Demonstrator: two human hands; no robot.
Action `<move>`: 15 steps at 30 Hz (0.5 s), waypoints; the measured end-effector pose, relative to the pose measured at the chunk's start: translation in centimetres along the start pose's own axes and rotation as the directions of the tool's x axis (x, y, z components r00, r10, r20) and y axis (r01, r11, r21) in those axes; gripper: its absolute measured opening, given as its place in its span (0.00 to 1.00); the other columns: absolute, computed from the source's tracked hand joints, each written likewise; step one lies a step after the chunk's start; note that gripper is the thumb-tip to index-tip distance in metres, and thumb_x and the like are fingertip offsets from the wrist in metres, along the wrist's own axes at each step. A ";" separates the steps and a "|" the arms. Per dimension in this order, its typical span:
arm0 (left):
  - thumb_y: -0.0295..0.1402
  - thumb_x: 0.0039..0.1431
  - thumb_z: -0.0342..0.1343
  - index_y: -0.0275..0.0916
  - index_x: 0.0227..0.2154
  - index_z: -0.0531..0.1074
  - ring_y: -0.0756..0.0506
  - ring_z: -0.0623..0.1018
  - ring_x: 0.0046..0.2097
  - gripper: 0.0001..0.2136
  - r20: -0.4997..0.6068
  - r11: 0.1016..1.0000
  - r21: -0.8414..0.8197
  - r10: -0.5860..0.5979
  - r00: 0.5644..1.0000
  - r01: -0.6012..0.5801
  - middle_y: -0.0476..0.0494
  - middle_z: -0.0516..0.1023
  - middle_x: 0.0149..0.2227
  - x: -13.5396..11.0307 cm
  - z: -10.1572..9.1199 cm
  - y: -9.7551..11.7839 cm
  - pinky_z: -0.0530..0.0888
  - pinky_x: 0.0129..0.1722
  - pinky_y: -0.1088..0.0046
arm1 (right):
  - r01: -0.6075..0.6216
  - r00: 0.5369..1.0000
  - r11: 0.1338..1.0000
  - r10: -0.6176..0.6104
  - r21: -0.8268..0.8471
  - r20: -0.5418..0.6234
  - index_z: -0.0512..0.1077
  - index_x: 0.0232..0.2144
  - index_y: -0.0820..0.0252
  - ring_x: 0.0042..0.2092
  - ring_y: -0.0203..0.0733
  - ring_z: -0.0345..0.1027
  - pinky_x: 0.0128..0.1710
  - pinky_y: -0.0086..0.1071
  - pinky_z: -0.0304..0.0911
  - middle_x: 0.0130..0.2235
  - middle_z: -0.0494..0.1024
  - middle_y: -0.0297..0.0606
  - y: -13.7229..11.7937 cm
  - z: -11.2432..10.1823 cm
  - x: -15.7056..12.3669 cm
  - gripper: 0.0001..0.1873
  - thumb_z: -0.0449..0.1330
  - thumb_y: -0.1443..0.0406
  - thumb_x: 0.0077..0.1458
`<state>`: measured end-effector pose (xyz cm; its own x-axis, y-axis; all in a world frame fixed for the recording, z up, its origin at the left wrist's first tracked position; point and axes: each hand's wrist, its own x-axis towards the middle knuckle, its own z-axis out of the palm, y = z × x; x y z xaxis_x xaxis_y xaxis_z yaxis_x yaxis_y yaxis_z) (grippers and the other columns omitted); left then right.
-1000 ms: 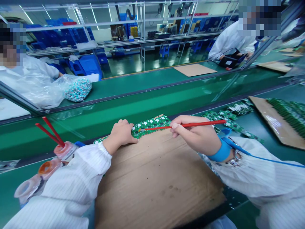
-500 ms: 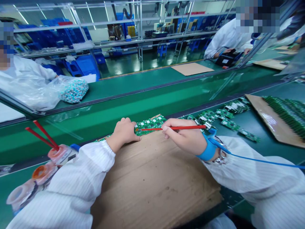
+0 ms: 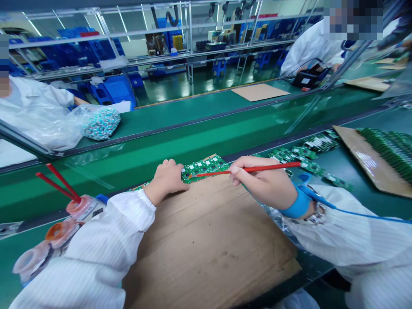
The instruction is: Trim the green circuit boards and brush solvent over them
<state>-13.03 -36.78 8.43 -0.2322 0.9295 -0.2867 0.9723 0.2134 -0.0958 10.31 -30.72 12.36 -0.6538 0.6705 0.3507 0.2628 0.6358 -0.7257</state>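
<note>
Workstation inventory, bench-level view. Left hand (image 3: 167,177): curled, knuckles up, fingers lying against the near edge of a green printed circuit board panel (image 3: 206,168), holding it down; whether it grips or only presses cannot be told. Right hand (image 3: 264,182): closed in a pen grip on a slim red-handled brush (image 3: 257,169), whose tip touches the panel's upper surface near the left hand. Panel: lying flat, partly on a brown cardboard sheet (image 3: 209,240) that covers the bench under both forearms, with its far edge running along the sheet's far edge. Right wrist: blue wrist strap (image 3: 299,205), with a blue cord (image 3: 363,217) trailing off to the right. Both sleeves: white striped smock cloth. Just right of the right hand: loose green circuit boards (image 3: 299,158) scattered on the green bench mat. Further right: many boards standing in rows (image 3: 386,150) on a second cardboard sheet (image 3: 367,159). Left of the left forearm: two red sticks (image 3: 59,182) angled out of a small pink-rimmed pot (image 3: 82,207), beside translucent rolls (image 3: 32,262) of unclear material. Across a green conveyor belt (image 3: 193,141): one co-worker's sleeve (image 3: 38,96) beside a plastic bag of small blue-and-white parts (image 3: 100,123), and another co-worker's hands at a black device (image 3: 310,79).
</note>
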 end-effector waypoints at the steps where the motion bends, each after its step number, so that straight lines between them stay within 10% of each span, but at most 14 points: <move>1: 0.51 0.45 0.58 0.39 0.51 0.67 0.37 0.68 0.48 0.31 -0.002 1.000 -0.004 0.000 1.000 0.000 0.36 0.69 0.47 0.0 -0.1 0.0 0.66 0.45 0.60 | -0.011 1.000 1.000 0.011 0.020 -0.019 0.69 0.20 0.58 0.27 0.36 0.70 0.27 0.29 0.63 0.22 0.75 0.33 0.1 -0.2 0.0 0.13 0.53 0.65 0.55; 15: 0.55 0.42 0.56 0.41 0.51 0.68 0.36 0.67 0.49 0.34 -0.053 0.999 -0.044 0.018 0.998 -0.020 0.36 0.69 0.46 1.7 -0.4 1.9 0.66 0.45 0.62 | 0.000 1.000 0.999 0.001 0.045 -0.021 0.68 0.22 0.59 0.25 0.34 0.68 0.27 0.27 0.61 0.22 0.74 0.32 1.5 0.5 0.1 0.12 0.52 0.66 0.55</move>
<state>-11.55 -34.67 8.14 -0.2130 0.9478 -0.2372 0.9770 0.2075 -0.0483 10.31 -29.89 11.06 -0.6388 0.6788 0.3621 0.2303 0.6178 -0.7519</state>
